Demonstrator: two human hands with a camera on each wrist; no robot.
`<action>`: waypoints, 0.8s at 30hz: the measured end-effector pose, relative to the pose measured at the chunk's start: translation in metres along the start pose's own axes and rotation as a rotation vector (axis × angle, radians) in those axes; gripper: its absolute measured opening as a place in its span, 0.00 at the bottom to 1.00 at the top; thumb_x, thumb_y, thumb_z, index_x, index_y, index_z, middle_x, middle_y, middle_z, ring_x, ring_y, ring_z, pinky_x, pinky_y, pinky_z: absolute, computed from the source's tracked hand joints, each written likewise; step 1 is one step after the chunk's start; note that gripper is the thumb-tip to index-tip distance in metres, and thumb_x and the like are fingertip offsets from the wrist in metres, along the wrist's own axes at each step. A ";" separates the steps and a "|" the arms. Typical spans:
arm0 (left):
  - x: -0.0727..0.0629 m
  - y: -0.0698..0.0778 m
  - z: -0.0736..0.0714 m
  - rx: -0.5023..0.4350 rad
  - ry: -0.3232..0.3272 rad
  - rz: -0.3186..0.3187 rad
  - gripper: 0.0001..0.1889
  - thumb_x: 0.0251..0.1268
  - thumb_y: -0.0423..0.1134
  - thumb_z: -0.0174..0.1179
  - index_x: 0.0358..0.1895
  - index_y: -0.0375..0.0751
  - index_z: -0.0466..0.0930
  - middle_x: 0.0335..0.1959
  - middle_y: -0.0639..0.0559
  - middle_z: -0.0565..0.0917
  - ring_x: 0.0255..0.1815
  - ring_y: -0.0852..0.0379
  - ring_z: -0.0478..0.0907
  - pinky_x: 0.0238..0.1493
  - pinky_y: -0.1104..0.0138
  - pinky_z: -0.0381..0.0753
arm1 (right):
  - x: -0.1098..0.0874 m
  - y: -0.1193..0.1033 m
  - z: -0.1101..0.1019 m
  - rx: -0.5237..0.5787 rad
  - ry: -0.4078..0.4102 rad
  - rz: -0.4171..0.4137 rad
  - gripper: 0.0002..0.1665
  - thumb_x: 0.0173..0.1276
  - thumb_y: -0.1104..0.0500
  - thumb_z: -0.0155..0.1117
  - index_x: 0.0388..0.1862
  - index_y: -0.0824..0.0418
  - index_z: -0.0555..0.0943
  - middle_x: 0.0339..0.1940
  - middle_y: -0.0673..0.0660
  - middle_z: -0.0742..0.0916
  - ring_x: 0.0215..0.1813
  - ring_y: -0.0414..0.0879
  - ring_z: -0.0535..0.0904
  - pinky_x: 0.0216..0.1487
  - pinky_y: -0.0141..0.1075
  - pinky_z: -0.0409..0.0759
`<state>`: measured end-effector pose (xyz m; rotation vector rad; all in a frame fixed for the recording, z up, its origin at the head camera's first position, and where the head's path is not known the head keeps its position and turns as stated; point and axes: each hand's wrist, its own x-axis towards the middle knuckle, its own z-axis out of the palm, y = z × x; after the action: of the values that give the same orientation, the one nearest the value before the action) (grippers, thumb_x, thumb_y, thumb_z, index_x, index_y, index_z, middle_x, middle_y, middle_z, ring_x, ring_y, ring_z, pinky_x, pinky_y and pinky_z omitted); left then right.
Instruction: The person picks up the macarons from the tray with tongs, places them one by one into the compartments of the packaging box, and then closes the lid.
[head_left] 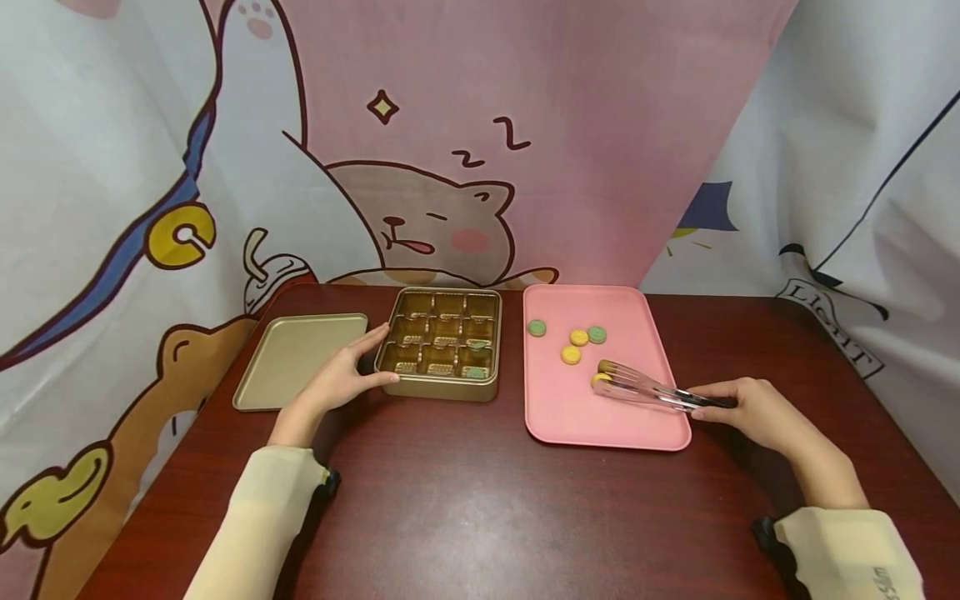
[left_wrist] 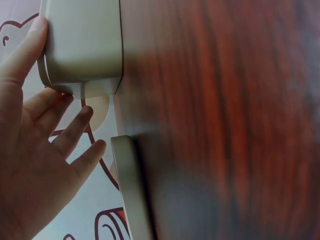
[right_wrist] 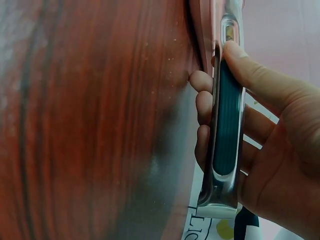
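1. Tongs (head_left: pixel 660 392): silver metal with dark handle inlays, held in the right hand (head_left: pixel 776 417), slanting low over the pink tray (head_left: pixel 555 412).
2. Yellow disc (head_left: pixel 602 379): between the tongs' tips; whether they pinch it is hard to tell.
3. Gold box (head_left: pixel 442 387): open-topped, upright, nine compartments, green pieces (head_left: pixel 477 372) in the right column's middle and near ones; the left hand (head_left: pixel 337 379) touches its near left corner.

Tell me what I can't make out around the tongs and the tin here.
Head view: the yellow piece at the tongs is partly covered by them; whether they pinch it is unclear.
Head view: a near corner of the lid is hidden by the left hand.
Left wrist view: the inside of the tin is hidden by its wall.
Right wrist view: the tongs' tips are cut off by the top edge.
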<state>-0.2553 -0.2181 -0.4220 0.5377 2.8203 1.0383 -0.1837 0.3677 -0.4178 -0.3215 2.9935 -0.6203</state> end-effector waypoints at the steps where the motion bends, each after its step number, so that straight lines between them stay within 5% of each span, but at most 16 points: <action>1: 0.000 0.000 0.000 -0.005 -0.002 0.000 0.47 0.60 0.52 0.70 0.80 0.46 0.55 0.82 0.48 0.55 0.81 0.38 0.51 0.75 0.40 0.56 | 0.000 0.000 0.000 -0.003 0.005 -0.002 0.23 0.59 0.47 0.76 0.50 0.58 0.89 0.44 0.61 0.91 0.48 0.50 0.85 0.45 0.41 0.82; 6: 0.001 -0.002 0.001 -0.011 -0.007 0.003 0.48 0.60 0.51 0.70 0.80 0.46 0.54 0.81 0.45 0.56 0.81 0.39 0.51 0.75 0.40 0.56 | 0.000 0.000 0.002 -0.017 0.032 -0.011 0.21 0.59 0.49 0.75 0.49 0.57 0.90 0.42 0.61 0.92 0.44 0.40 0.83 0.42 0.38 0.81; 24: 0.002 -0.005 0.001 -0.003 -0.001 0.012 0.48 0.60 0.52 0.70 0.80 0.46 0.54 0.81 0.46 0.56 0.81 0.39 0.51 0.75 0.40 0.56 | 0.000 0.000 0.003 -0.115 0.213 -0.115 0.13 0.56 0.58 0.77 0.41 0.57 0.91 0.32 0.56 0.92 0.32 0.33 0.77 0.33 0.36 0.79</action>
<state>-0.2587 -0.2198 -0.4259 0.5546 2.8175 1.0445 -0.1832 0.3670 -0.4207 -0.4662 3.2421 -0.5227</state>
